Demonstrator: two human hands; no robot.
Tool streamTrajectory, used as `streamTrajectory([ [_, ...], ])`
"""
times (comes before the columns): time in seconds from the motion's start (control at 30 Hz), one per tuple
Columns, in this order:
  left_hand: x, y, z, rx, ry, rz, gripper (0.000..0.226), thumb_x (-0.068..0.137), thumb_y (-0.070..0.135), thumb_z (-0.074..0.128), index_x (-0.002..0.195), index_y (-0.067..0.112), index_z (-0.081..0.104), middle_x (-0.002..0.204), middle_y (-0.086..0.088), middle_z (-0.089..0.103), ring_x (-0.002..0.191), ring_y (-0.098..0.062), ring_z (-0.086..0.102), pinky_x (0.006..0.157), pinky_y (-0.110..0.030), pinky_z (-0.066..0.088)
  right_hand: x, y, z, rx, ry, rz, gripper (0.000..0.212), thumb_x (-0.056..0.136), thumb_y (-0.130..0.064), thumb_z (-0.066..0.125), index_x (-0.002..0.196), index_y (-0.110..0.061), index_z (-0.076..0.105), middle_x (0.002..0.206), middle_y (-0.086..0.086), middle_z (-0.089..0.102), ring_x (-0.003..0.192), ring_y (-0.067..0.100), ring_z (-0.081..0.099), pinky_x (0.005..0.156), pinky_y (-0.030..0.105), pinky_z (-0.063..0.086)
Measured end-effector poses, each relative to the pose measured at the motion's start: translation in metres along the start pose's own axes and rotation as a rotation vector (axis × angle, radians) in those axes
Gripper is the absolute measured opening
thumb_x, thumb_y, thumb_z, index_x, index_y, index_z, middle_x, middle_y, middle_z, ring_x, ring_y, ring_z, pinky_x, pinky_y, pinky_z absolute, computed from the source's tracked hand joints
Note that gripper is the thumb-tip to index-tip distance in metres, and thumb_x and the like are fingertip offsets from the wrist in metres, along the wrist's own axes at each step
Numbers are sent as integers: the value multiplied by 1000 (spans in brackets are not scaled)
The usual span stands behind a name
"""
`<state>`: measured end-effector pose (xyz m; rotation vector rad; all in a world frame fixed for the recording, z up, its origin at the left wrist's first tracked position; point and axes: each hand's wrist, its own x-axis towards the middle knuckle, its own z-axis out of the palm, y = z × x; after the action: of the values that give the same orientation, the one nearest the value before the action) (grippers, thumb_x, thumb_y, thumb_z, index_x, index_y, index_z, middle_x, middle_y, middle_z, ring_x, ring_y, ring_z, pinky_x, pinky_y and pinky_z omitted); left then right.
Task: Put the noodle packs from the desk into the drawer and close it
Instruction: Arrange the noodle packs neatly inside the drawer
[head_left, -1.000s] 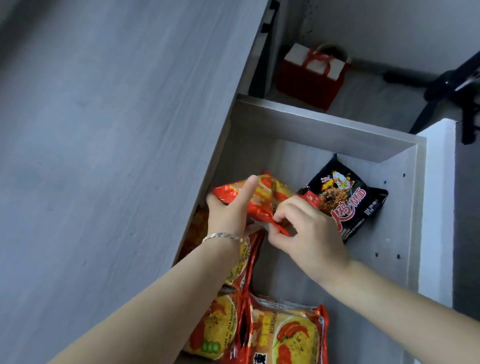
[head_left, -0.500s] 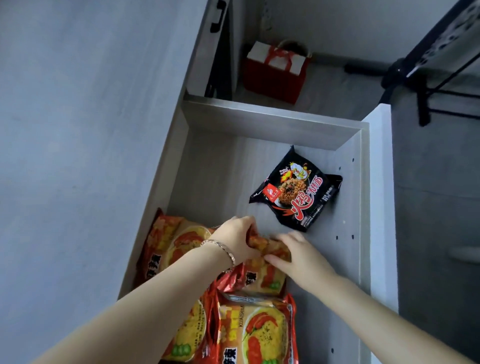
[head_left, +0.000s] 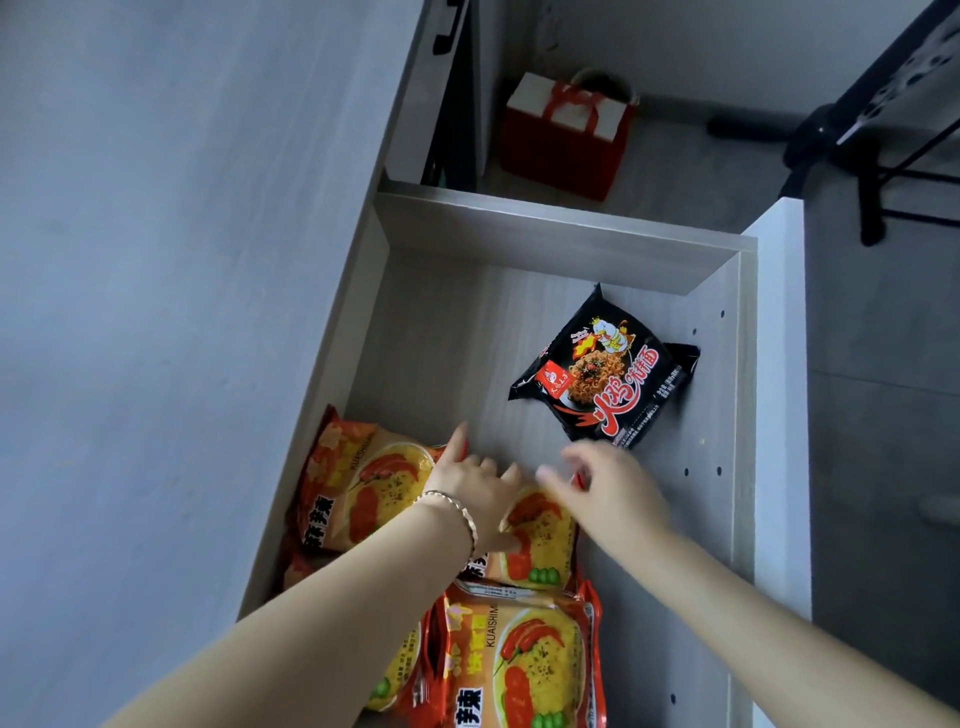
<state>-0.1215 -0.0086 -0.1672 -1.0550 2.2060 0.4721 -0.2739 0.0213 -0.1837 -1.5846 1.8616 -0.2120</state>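
The drawer (head_left: 561, 244) stands pulled out beside the grey desk top (head_left: 171, 291). Several orange noodle packs lie along its near left side, one of them (head_left: 358, 488) against the left wall and another (head_left: 530, 665) at the front. A black noodle pack (head_left: 605, 374) lies alone toward the back right. My left hand (head_left: 478, 488) rests with spread fingers on an orange pack (head_left: 540, 540) in the middle. My right hand (head_left: 608, 488), blurred, hovers just above that pack with fingers apart, holding nothing.
A red and white gift bag (head_left: 566, 135) sits on the floor behind the drawer. A black stand's legs (head_left: 862, 150) reach in at the top right. The drawer's white front panel (head_left: 779, 395) runs along the right.
Both hands lowered the orange pack onto the pile in the drawer and let go of it. My right hand is lifting away and my left hand has spread its fingers.
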Motion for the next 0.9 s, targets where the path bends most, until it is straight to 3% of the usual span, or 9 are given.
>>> streamTrajectory([
  [0.1, -11, -10, -18, -170, 287, -93, 54, 90, 41, 44, 136, 15, 32, 141, -9, 42, 133, -26, 34, 115, -50, -3, 29, 1, -14, 300, 472, 373, 56, 78, -35, 68, 119, -3, 48, 115, 16, 54, 105, 33, 54, 83, 37, 45],
  [0.2, -28, -37, -39, -33, 710, -130, 45, 76, 24, 63, 120, 11, 57, 137, -12, 51, 133, -28, 39, 112, -55, 13, 58, 12, -15, 477, 369, 899, 72, 79, -40, 66, 125, 7, 38, 130, 27, 49, 115, 41, 51, 91, 48, 45],
  [0.27, -38, -65, -49, -5, 838, -243, 52, 71, 20, 67, 121, 9, 57, 139, -13, 49, 134, -29, 38, 110, -55, 13, 68, 17, -9, 562, 295, 981, 62, 84, -39, 61, 121, 9, 45, 126, 26, 55, 111, 41, 55, 88, 47, 48],
  [0.37, -53, -109, -47, -111, 709, -475, 73, 84, 32, 53, 145, 15, 18, 156, -6, 14, 144, -20, 7, 114, -45, -2, 72, 11, -4, 627, 398, 868, 43, 90, -29, 55, 114, 6, 51, 117, 24, 59, 105, 40, 56, 82, 43, 45],
  [0.43, -58, -129, -36, -199, 652, -541, 72, 89, 36, 44, 147, 18, 5, 158, -2, 4, 144, -19, -3, 116, -45, -3, 71, 1, 1, 617, 426, 745, 24, 90, -25, 55, 91, -1, 51, 92, 20, 57, 83, 32, 54, 69, 35, 39],
  [0.57, -59, -132, -29, -375, 751, -532, 65, 87, 28, 48, 145, 20, 18, 156, 0, 15, 144, -19, 4, 116, -43, 0, 70, -31, 21, 652, 335, 491, 24, 88, -19, 57, 69, -8, 46, 69, 10, 54, 68, 24, 49, 59, 30, 33],
  [0.67, -57, -132, -28, -417, 812, -529, 62, 86, 28, 49, 143, 21, 25, 155, 0, 21, 144, -18, 9, 116, -42, 2, 83, -64, 33, 640, 225, 312, 22, 87, -16, 59, 71, -14, 44, 75, 9, 57, 70, 21, 49, 63, 28, 33],
  [0.8, -57, -133, -27, -446, 810, -519, 63, 85, 29, 50, 143, 22, 25, 155, 0, 22, 144, -18, 9, 116, -42, 1, 100, -92, 49, 530, 21, 158, 29, 89, -14, 55, 67, -23, 39, 65, -12, 41, 76, 17, 41, 58, 26, 30],
  [0.9, -58, -133, -27, -449, 809, -523, 64, 85, 30, 49, 143, 23, 24, 155, 2, 19, 144, -16, 7, 116, -40, -1, 101, -84, 55, 436, -115, 101, 15, 91, -14, 54, 77, -21, 50, 83, -4, 58, 85, 20, 51, 70, 26, 36],
])
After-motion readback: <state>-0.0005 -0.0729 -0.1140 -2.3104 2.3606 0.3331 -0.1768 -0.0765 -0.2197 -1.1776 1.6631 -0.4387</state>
